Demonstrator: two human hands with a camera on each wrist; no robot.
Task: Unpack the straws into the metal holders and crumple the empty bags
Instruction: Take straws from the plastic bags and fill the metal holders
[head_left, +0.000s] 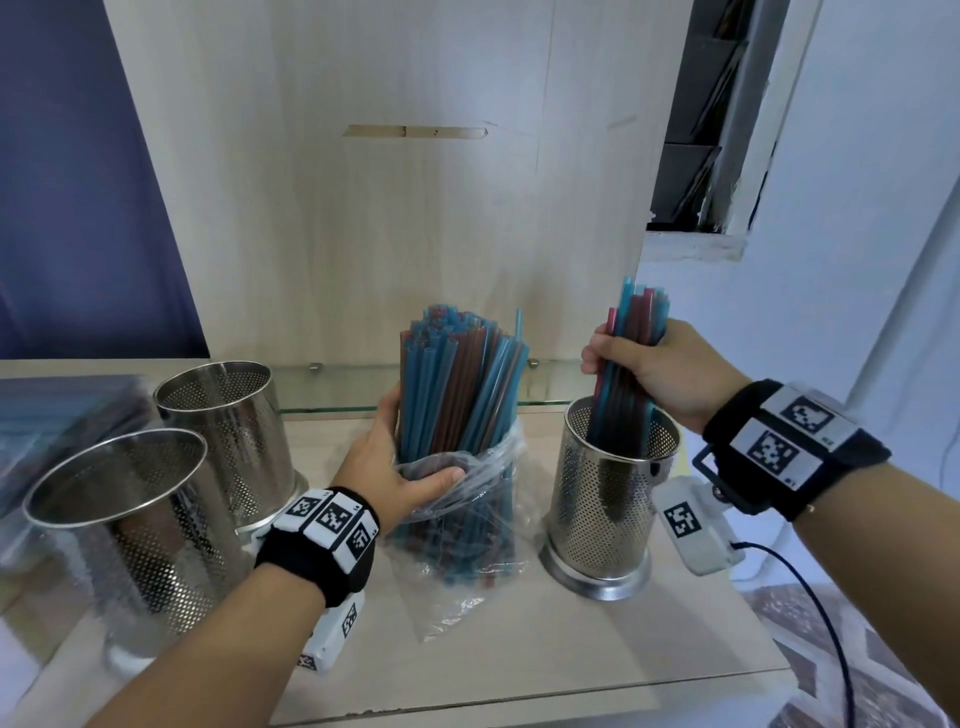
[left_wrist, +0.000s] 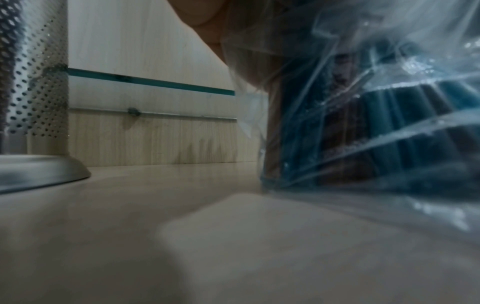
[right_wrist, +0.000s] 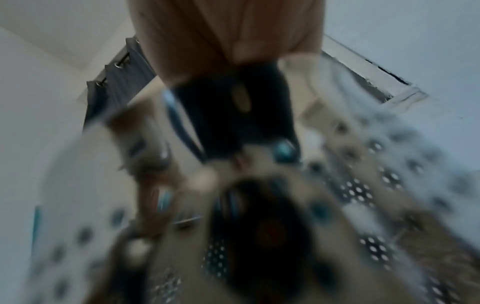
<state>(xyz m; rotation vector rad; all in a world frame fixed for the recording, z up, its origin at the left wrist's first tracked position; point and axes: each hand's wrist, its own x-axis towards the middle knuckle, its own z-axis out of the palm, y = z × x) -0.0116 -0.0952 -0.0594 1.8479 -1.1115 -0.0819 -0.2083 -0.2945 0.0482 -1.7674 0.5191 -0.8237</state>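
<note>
A clear plastic bag (head_left: 470, 512) stands upright mid-table, packed with blue and brown straws (head_left: 457, 384) that stick out of its top. My left hand (head_left: 400, 467) grips the bag round its middle, thumb across the front. My right hand (head_left: 649, 364) clutches a bunch of blue and red straws (head_left: 631, 364) whose lower ends sit inside the perforated metal holder (head_left: 602, 509) on the right. The left wrist view shows the bag (left_wrist: 363, 123) up close. In the blurred right wrist view the straw bunch (right_wrist: 233, 115) points down into the holder (right_wrist: 363, 195).
Two more perforated metal holders (head_left: 234, 436) (head_left: 130, 525) stand at the left, both with nothing visible inside. A wrapped pack (head_left: 57, 415) lies at the far left. A wooden panel (head_left: 363, 208) backs the table, with a glass shelf (head_left: 337, 384) low behind. The table edge (head_left: 519, 696) runs near me.
</note>
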